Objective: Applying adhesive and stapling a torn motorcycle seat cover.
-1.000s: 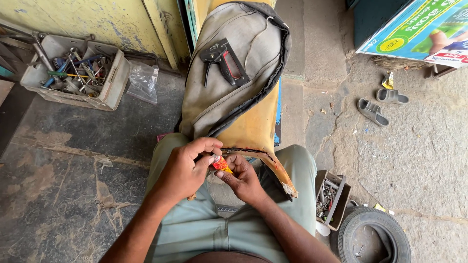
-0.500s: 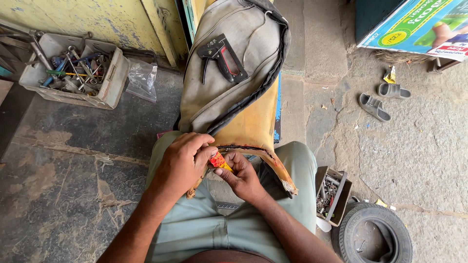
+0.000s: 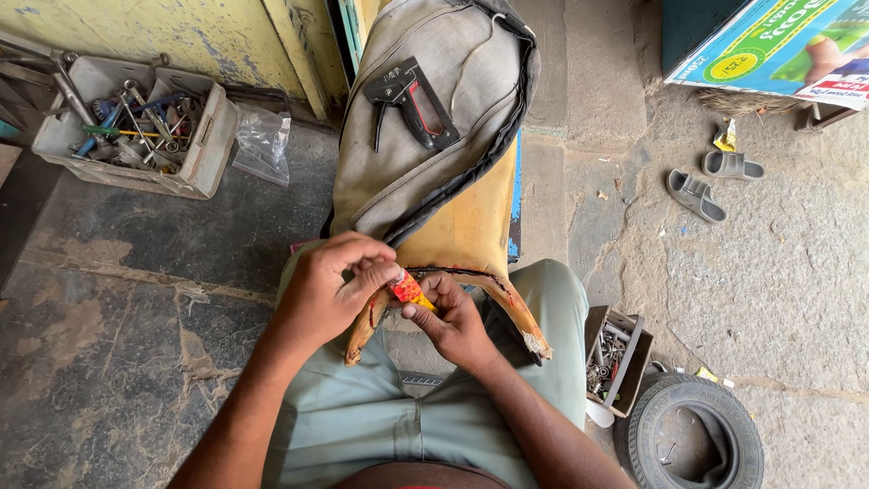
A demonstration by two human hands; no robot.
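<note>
Small red and yellow tube (image 3: 406,290) is held between both hands, just in front of the near end of the seat (image 3: 434,181), which lies across the person's lap and reaches away toward the yellow wall (image 3: 181,36). The left hand (image 3: 330,290) is curled, its thumb and fingers pressed together on the upper end of the tube. The right hand (image 3: 453,317) pinches the lower end of the tube with thumb and forefinger, the other fingers bent under it. Both hands are just beside the near edge of the seat, where the yellow foam (image 3: 462,231) shows and the grey cover (image 3: 407,163) is pulled back.

On top of the seat, at its far part, lies a black staple gun (image 3: 412,101). To the left of the seat, on the dark floor, stands a grey tray (image 3: 204,154) with tools (image 3: 136,127), and between the tray and the seat lies a clear plastic bag (image 3: 262,145). To the right of the seat, near the person's right knee, is a small box with screws (image 3: 611,358), and just beside it a small tyre (image 3: 692,439). Well apart from the seat, further right, 2 grey sandals (image 3: 711,181) lie on the concrete ground.
</note>
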